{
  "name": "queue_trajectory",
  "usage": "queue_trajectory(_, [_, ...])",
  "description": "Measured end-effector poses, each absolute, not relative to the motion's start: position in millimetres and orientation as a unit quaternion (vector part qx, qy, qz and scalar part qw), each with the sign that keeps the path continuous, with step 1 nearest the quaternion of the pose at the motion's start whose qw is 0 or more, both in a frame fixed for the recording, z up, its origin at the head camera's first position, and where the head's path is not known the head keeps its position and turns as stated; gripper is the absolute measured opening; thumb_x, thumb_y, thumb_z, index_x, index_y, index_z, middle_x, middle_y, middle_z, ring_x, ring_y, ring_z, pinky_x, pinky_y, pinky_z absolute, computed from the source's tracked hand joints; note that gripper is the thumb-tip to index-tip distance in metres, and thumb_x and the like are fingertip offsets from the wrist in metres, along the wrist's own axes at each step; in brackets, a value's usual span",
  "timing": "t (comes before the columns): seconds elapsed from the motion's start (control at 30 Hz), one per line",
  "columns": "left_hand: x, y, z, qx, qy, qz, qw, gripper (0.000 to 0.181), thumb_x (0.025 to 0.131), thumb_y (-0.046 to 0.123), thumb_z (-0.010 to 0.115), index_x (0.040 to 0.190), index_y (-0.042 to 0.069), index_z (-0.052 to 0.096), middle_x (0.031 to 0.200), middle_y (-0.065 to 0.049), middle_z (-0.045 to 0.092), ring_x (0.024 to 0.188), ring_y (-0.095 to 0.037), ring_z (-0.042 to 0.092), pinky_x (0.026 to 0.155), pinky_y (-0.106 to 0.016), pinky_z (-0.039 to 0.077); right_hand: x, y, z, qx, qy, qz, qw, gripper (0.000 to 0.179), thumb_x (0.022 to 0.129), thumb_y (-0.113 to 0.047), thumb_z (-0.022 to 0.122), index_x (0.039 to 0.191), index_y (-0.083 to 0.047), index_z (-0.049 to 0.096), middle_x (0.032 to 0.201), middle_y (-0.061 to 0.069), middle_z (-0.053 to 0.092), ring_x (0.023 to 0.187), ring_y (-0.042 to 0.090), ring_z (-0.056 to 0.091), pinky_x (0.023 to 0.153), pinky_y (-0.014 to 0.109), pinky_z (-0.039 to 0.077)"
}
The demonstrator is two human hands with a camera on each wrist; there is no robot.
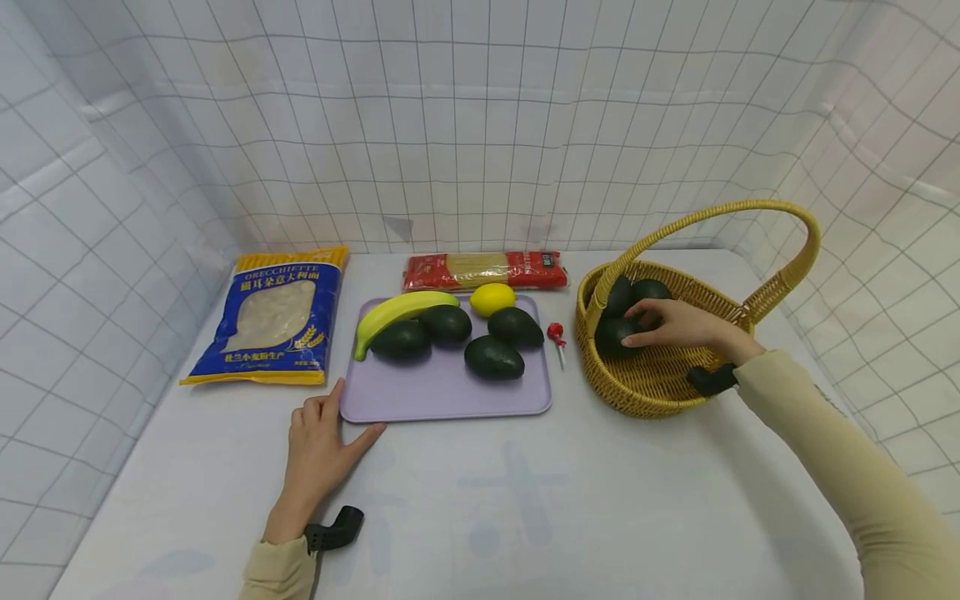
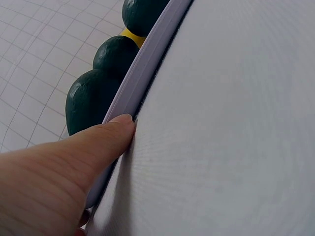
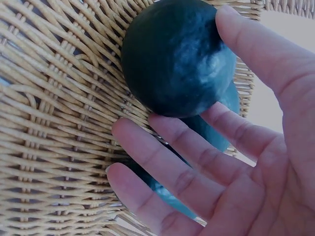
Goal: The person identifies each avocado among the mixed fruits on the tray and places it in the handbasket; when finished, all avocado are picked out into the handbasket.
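On the left, a lilac tray (image 1: 442, 406) carries several dark green avocados (image 1: 493, 358), a banana (image 1: 393, 312) and a lemon (image 1: 492, 299). My left hand (image 1: 321, 446) is at the tray's near left corner, thumb and index finger spread along its two edges. In the left wrist view the thumb (image 2: 106, 140) presses against the tray's outer side. Inside the wicker basket (image 1: 637, 404), my right hand (image 1: 671, 323) pinches an avocado (image 3: 174, 59) between thumb and index finger, its other fingers extended below. Two more avocados (image 1: 651, 290) lie beside it, partly hidden by the hand in the right wrist view.
A blue and yellow orecchiette bag (image 1: 273, 317) lies left of the tray. Behind the tray is a red pack of long pasta (image 1: 486, 271). Between tray and basket lies a red lollipop (image 1: 556, 333). The basket's tall handle (image 1: 720, 210) arches above its rim.
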State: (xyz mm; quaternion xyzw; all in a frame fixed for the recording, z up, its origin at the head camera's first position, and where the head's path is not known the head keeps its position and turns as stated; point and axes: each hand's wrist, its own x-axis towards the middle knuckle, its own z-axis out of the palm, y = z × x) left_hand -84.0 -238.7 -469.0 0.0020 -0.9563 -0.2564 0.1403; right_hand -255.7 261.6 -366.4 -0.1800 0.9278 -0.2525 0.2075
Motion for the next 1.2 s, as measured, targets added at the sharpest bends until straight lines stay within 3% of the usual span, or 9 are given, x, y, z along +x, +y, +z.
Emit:
queue_trajectory(0.37, [-84.8, -237.9, -468.9, -0.003, -0.956, -0.253, 0.147, 0.089, 0.074, 0.032, 0.081, 0.139, -0.009, 0.036, 0.112, -0.029, 0.040, 0.095, -0.042, 0.035, 0.079, -0.050, 0.029, -246.6, 270.3, -352.8, -0.227, 0.932, -0.226, 0.168, 0.056, 0.087, -0.044, 0.066, 0.125, -0.004, 0.056, 0.109, 0.011, 0.064, 0.101, 0.029, 0.058, 0.084, 0.047, 0.043])
queue_trajectory(0.6, [-85.2, -238.0, -469.2, -0.001, -0.957, -0.253, 0.146, 0.090, 0.074, 0.033, 0.081, 0.139, -0.009, 0.036, 0.112, -0.029, 0.040, 0.094, -0.041, 0.035, 0.078, -0.049, 0.029, -225.3, 269.2, -335.6, -0.249, 0.947, -0.170, 0.110, 0.053, 0.088, -0.042, 0.066, 0.121, -0.001, 0.058, 0.106, 0.012, 0.065, 0.095, 0.029, 0.061, 0.080, 0.047, 0.045])
queue_trajectory(0.97, [-85.2, -238.8, -469.1, -0.003, -0.955, -0.254, 0.155, 0.089, 0.073, 0.032, 0.081, 0.138, -0.010, 0.037, 0.111, -0.029, 0.040, 0.094, -0.042, 0.035, 0.078, -0.049, 0.028, -182.7, 260.5, -321.6, -0.269, 0.954, -0.127, -0.032, 0.037, 0.090, -0.037, 0.066, 0.116, -0.011, 0.064, 0.103, 0.005, 0.066, 0.093, 0.025, 0.062, 0.076, 0.046, 0.046])
queue_trajectory(1.2, [-85.1, -238.6, -469.6, -0.002, -0.955, -0.256, 0.151, 0.089, 0.074, 0.032, 0.081, 0.139, -0.010, 0.037, 0.112, -0.029, 0.040, 0.094, -0.042, 0.035, 0.078, -0.050, 0.029, -165.7, 254.8, -329.2, -0.320, 0.923, -0.155, -0.146, 0.026, 0.081, -0.020, 0.075, 0.106, -0.015, 0.069, 0.092, -0.003, 0.068, 0.082, 0.016, 0.065, 0.065, 0.038, 0.049])
